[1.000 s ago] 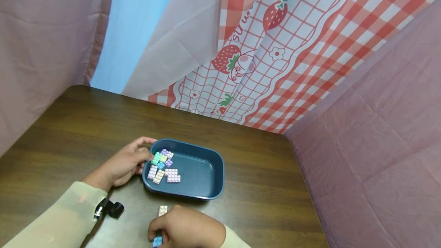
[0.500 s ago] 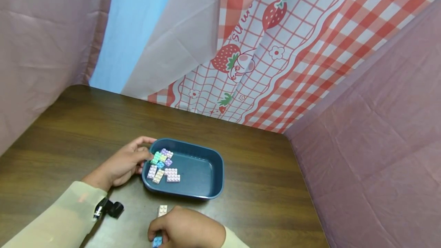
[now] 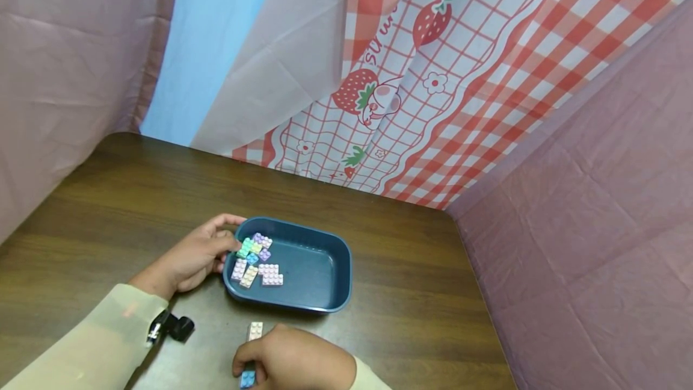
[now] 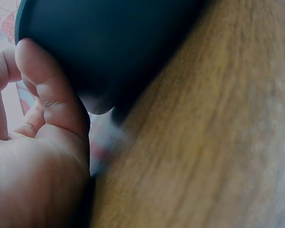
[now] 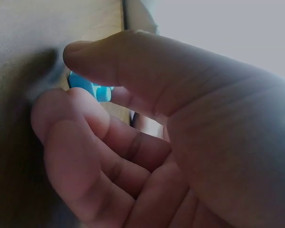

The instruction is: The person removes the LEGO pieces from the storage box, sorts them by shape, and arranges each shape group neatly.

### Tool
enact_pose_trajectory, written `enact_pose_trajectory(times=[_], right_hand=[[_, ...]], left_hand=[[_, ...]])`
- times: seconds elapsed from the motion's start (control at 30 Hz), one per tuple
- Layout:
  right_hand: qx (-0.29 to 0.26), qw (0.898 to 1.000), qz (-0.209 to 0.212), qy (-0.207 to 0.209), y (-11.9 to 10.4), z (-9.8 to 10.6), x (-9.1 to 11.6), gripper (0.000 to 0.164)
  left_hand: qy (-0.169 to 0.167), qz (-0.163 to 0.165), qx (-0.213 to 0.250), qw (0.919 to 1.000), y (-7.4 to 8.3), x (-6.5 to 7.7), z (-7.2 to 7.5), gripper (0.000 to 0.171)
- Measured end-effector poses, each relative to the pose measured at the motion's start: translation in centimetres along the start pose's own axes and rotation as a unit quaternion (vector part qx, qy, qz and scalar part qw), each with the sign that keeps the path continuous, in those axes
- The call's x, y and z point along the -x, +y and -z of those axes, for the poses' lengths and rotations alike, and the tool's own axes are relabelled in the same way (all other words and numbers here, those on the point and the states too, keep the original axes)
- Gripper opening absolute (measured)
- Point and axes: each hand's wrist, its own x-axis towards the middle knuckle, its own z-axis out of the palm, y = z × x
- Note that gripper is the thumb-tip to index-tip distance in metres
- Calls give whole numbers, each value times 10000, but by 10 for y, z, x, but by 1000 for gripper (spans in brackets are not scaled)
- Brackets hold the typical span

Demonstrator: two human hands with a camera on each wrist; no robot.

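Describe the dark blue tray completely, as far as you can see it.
The tray is dark blue and open-topped, a rounded rectangle with a thin rim and walls that look like plastic. It sits upright on the wooden table, with pastel studded bricks in its left part and its floor showing to the right. The left hand holds its left end.

Blue brick, dark teal tray
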Motion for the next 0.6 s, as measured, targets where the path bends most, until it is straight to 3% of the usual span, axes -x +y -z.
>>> enact_pose_trajectory(times=[0.27, 0.6], right_hand=[[-296, 9994, -145, -135, -1, 2, 3, 34], [-510, 9986, 21, 145, -1, 13, 13, 37]], left_hand=[[13, 19, -29, 10000, 2, 1, 0, 61], [49, 89, -92, 9999, 3, 2, 0, 61]])
